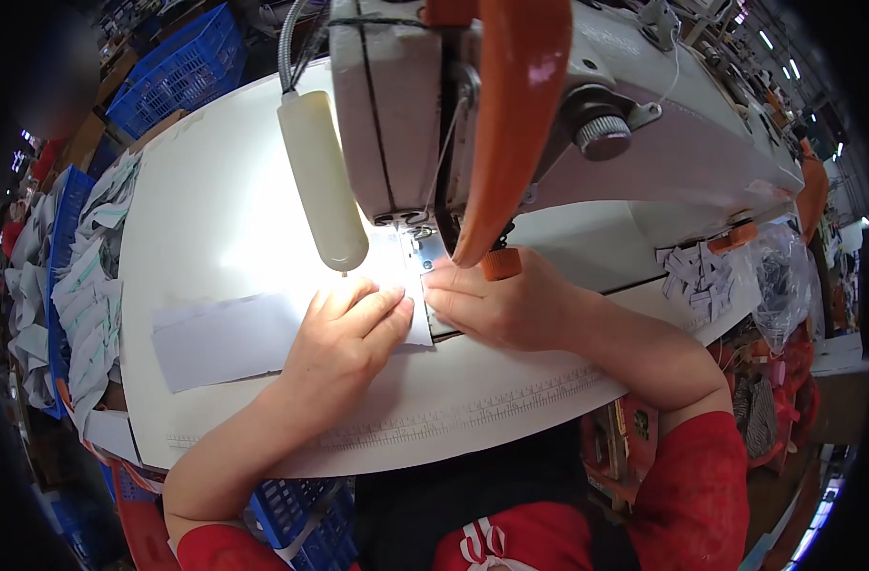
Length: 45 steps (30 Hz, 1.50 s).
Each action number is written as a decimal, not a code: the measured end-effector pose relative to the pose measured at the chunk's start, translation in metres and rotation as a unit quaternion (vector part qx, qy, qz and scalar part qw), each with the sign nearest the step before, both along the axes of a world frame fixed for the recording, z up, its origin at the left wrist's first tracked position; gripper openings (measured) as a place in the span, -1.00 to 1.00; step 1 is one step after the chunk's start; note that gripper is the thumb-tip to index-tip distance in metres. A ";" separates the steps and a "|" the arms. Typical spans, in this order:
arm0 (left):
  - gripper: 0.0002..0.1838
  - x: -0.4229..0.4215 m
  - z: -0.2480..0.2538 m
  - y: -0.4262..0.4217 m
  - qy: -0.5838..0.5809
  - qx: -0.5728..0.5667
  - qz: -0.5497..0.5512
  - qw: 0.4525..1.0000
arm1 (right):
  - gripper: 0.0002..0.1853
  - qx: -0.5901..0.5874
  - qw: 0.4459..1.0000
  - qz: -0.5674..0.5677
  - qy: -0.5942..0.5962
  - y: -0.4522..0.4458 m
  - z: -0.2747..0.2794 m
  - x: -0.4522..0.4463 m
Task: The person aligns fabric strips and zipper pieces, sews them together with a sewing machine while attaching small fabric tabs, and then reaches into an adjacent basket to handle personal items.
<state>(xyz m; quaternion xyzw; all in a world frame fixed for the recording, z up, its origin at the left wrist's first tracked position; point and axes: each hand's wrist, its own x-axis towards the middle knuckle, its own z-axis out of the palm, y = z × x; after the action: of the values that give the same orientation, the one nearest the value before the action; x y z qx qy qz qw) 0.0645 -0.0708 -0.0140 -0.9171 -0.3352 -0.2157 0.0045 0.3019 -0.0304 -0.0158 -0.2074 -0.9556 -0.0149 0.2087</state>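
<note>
A white fabric piece (227, 341) lies on the sewing machine's table, running from the left towards the needle area. My left hand (335, 343) rests on its right part, fingers bent and closed against the cloth. Close to the presser foot (417, 234), my right hand (501, 306) has its fingers pressed together at the cloth's right edge. The fingertips of both hands are only a short gap apart. The sewing machine (387, 114) stands right above them, and its orange guard (515, 105) hides part of the needle area.
A pale lamp (320, 181) lights the cloth. Small white labels (696, 281) lie at the right beside a clear plastic bag (785, 285). Stacked cloth pieces (97, 285) stand left of the table (182, 247). A printed ruler (473, 411) follows the front edge. A blue crate (182, 71) is behind.
</note>
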 end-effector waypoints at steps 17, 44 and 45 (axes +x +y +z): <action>-0.69 0.008 -0.012 0.007 -0.025 0.099 0.002 0.995 | -0.93 0.076 0.993 -0.017 0.089 0.015 -0.014 -0.004; -0.65 -0.001 -0.010 0.017 -0.003 0.018 0.000 1.000 | -0.86 0.052 0.992 -0.036 0.110 0.019 -0.012 -0.004; -0.65 -0.001 -0.011 0.018 -0.004 0.021 0.000 1.000 | -0.86 0.048 0.992 -0.044 0.111 0.019 -0.013 -0.004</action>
<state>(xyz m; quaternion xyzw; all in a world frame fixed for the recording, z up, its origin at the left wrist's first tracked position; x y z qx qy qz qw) 0.0639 -0.0529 -0.0246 -0.9161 -0.3303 -0.2262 0.0221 0.2978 -0.0118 -0.0284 -0.2392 -0.9148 -0.0473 0.3220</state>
